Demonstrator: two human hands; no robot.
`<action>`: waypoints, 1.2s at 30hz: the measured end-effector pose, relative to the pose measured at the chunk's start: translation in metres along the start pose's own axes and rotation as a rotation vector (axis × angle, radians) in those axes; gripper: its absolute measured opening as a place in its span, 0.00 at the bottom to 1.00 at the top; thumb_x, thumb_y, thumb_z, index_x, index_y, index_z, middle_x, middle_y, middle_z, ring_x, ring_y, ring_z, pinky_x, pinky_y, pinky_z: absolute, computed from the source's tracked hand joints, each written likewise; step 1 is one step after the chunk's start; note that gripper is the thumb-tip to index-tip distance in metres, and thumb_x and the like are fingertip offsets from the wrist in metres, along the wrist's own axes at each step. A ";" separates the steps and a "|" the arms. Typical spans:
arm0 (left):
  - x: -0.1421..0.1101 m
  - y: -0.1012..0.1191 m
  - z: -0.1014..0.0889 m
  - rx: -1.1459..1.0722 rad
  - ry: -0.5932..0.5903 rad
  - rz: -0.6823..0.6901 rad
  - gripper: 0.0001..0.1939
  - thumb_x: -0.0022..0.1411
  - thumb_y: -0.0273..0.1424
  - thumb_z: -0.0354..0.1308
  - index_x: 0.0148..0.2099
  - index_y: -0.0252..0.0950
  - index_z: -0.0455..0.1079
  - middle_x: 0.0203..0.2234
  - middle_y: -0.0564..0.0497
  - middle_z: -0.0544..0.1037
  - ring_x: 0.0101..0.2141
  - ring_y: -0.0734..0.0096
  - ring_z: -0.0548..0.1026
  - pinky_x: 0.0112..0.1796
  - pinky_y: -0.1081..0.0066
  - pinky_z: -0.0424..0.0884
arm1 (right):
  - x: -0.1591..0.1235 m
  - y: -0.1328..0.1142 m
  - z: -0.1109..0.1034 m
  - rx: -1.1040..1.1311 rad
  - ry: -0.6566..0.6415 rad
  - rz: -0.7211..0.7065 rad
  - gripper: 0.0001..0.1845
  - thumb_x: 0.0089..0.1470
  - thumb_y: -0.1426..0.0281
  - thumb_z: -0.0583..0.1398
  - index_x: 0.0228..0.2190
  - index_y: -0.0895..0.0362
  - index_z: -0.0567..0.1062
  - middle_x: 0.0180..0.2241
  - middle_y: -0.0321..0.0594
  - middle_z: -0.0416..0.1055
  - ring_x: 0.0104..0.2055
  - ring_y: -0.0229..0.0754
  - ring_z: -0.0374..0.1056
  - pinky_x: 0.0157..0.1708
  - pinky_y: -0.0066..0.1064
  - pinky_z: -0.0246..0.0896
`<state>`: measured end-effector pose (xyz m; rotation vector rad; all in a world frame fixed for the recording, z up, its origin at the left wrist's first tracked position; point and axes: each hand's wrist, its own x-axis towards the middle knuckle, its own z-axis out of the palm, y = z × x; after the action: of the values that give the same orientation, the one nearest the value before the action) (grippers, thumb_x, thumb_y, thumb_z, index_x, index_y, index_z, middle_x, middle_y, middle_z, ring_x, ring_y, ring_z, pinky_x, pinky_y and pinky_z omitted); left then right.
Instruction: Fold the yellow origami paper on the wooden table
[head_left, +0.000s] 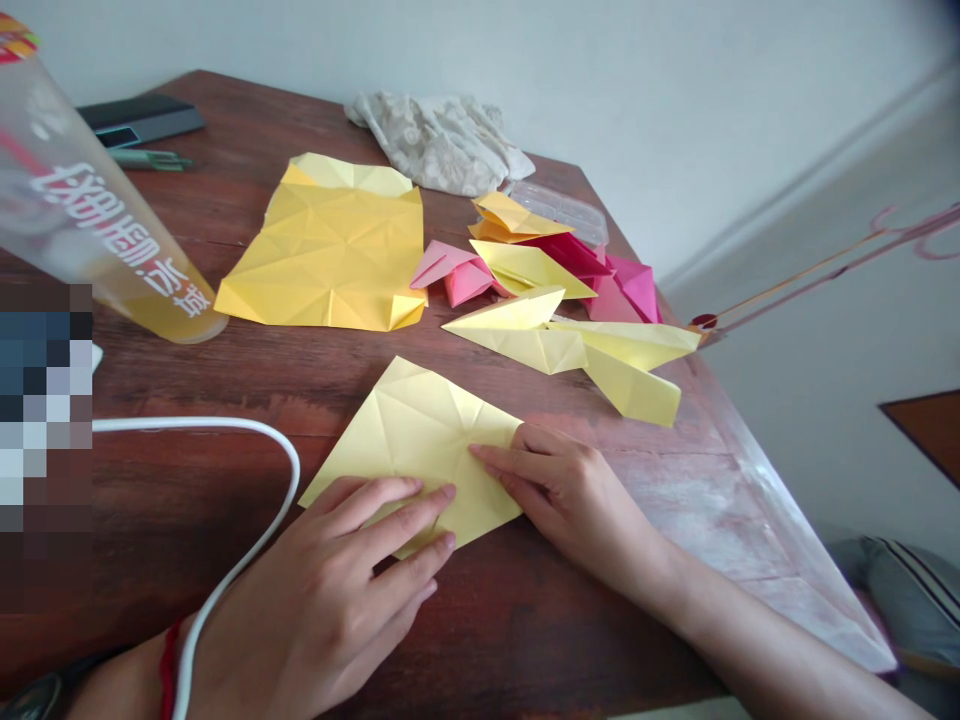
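A creased sheet of pale yellow origami paper (420, 420) lies on the table in front of me, folded into an angular shape. My left hand (352, 570) rests over its near left part, fingers spread and flat, with a red cord at the wrist. At the paper's right edge, my right hand (562, 490) has its index finger and thumb close together on the sheet and the other fingers curled. What those curled fingers touch is hidden.
Creased orange-yellow sheets (330, 250) lie beyond. Folded yellow pieces (517, 330) and pink pieces (457, 272) are at the right, near a clear plastic box (559, 210) and cloth (450, 140). A drink cup (112, 210) stands left. A white cable (289, 460) crosses my left wrist.
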<state>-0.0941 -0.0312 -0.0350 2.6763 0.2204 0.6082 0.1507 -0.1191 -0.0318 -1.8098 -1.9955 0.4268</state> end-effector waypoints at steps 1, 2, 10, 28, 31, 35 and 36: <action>0.000 0.000 -0.001 -0.015 0.002 0.006 0.14 0.73 0.26 0.52 0.49 0.39 0.79 0.55 0.46 0.79 0.52 0.58 0.76 0.48 0.59 0.78 | 0.000 0.000 0.000 -0.002 -0.001 -0.001 0.16 0.69 0.71 0.55 0.47 0.54 0.83 0.29 0.38 0.71 0.31 0.39 0.68 0.30 0.29 0.61; 0.000 0.001 -0.002 -0.030 0.007 0.011 0.13 0.72 0.25 0.53 0.48 0.39 0.79 0.54 0.47 0.80 0.52 0.58 0.76 0.49 0.59 0.78 | 0.000 0.000 0.000 -0.001 -0.006 0.002 0.16 0.69 0.71 0.55 0.47 0.54 0.83 0.29 0.38 0.70 0.31 0.39 0.68 0.30 0.29 0.61; -0.001 0.002 0.000 -0.066 0.032 0.012 0.11 0.71 0.24 0.55 0.45 0.38 0.79 0.50 0.47 0.81 0.53 0.60 0.76 0.50 0.60 0.77 | 0.000 0.000 0.002 0.019 -0.007 0.032 0.15 0.68 0.72 0.56 0.47 0.54 0.83 0.30 0.39 0.71 0.31 0.40 0.68 0.31 0.30 0.61; 0.017 -0.021 0.002 -0.194 -0.023 -0.064 0.10 0.68 0.29 0.63 0.51 0.38 0.78 0.49 0.51 0.83 0.47 0.65 0.79 0.50 0.66 0.75 | 0.001 0.002 0.003 0.009 -0.001 0.010 0.15 0.68 0.72 0.56 0.47 0.55 0.83 0.29 0.38 0.70 0.31 0.39 0.69 0.32 0.29 0.59; 0.023 -0.033 -0.004 -0.192 -0.156 -0.055 0.20 0.62 0.32 0.70 0.56 0.36 0.77 0.53 0.48 0.81 0.52 0.62 0.78 0.56 0.64 0.73 | 0.002 0.001 0.003 -0.013 0.002 0.009 0.15 0.68 0.73 0.57 0.47 0.54 0.83 0.28 0.38 0.71 0.31 0.39 0.68 0.31 0.29 0.58; 0.031 -0.043 -0.012 -0.204 -0.311 -0.112 0.27 0.57 0.33 0.73 0.59 0.39 0.76 0.62 0.48 0.74 0.59 0.60 0.74 0.63 0.64 0.66 | 0.003 -0.001 0.002 -0.057 -0.021 0.036 0.15 0.67 0.72 0.58 0.47 0.51 0.83 0.30 0.39 0.73 0.32 0.40 0.70 0.32 0.29 0.58; 0.033 -0.044 -0.013 -0.204 -0.332 -0.131 0.28 0.57 0.34 0.73 0.59 0.40 0.75 0.63 0.48 0.72 0.60 0.59 0.73 0.64 0.63 0.65 | 0.003 -0.001 0.001 -0.065 -0.023 0.037 0.15 0.67 0.72 0.58 0.47 0.50 0.83 0.30 0.39 0.74 0.33 0.40 0.70 0.33 0.29 0.58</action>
<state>-0.0729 0.0208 -0.0293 2.4921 0.2247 0.1334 0.1485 -0.1160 -0.0320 -1.8919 -2.0157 0.4009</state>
